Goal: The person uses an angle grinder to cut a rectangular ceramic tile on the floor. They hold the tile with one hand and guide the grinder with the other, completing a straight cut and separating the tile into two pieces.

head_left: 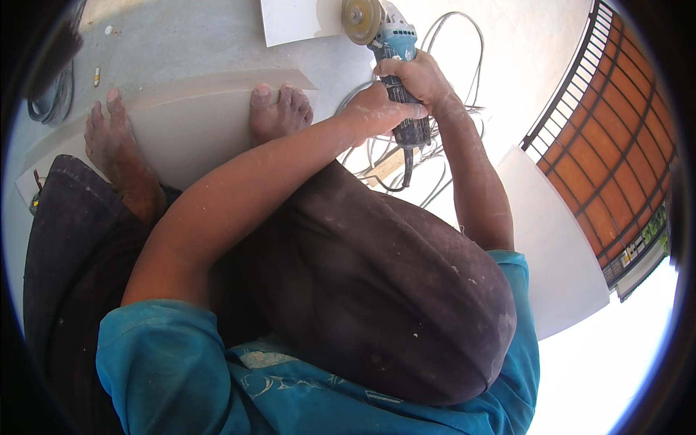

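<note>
A teal and black angle grinder (393,45) with a yellowish disc (359,18) points toward the top of the view. My right hand (424,81) grips its body from the right, thumb across the tool. My left hand (373,110) is closed on the lower body, just below my right, partly hiding it. The power cord hangs from the grinder's end among loose loops of cable (471,29). My bare feet rest on a large beige board (196,119), and a white panel (297,18) lies left of the disc.
Coiled cable (47,105) and a small cylinder (97,76) lie at upper left. A wood piece (380,168) sits under the cables. A tape measure (34,204) is at the left edge. A large white sheet (558,254) and a railing (616,145) over orange surfacing are at right.
</note>
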The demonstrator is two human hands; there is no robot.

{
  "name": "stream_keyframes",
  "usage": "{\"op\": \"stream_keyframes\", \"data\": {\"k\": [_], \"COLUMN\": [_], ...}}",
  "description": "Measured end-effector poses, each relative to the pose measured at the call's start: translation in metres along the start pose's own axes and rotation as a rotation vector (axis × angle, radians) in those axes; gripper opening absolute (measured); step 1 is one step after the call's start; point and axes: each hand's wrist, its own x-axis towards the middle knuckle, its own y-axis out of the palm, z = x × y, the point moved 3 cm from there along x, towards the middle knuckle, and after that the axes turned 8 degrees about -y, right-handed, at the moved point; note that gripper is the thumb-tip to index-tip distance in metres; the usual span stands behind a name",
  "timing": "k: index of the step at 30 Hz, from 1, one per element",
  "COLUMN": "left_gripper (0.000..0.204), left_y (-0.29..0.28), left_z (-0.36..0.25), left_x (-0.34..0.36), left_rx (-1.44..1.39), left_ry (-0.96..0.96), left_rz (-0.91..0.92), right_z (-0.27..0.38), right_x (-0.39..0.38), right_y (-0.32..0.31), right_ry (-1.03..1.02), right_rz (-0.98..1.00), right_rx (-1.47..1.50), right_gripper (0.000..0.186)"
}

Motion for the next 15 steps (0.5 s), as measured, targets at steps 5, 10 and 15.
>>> {"op": "stream_keyframes", "data": {"k": [5, 10, 15], "left_gripper": [0.060, 0.057, 0.057], "left_y": [-0.004, -0.006, -0.008], "left_z": [-0.002, 0.005, 0.005], "left_x": [0.006, 0.019, 0.024], "left_rx": [0.044, 0.025, 0.046], "left_ry": [0.004, 0.022, 0.006], "left_rz": [-0.019, -0.032, -0.070], "right_z": [0.001, 0.003, 0.002], "right_x": [0.006, 0.009, 0.013], "right_y": [-0.001, -0.003, -0.004], "right_ry": [0.021, -0.018, 0.003], "right_rz": [0.013, 0.015, 0.017], "right_rx": [0.039, 0.008, 0.009], "right_gripper": [0.041, 0.042, 0.043]}}
